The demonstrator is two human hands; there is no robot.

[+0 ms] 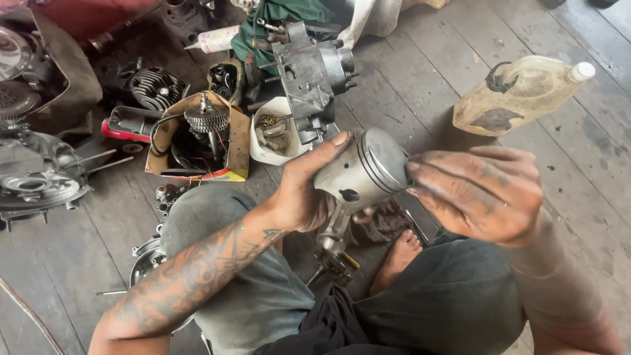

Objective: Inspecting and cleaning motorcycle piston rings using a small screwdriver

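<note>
My left hand [303,190] grips a silver metal piston [363,172] on its connecting rod [333,236], holding it in front of me above my lap. Grooved rings circle the piston's crown, and a pin hole shows on its side. My right hand [480,192], smeared with grease, has its fingertips on the piston's crown edge at the right. A dark rag [384,223] lies under the piston by my bare foot [397,258].
An engine crankcase [312,72] stands on the wooden floor ahead, beside a white cup of small parts [273,135] and a cardboard box holding a gear shaft [204,128]. A dirty plastic jug [516,95] lies at the right. Engine covers [36,177] sit at the left.
</note>
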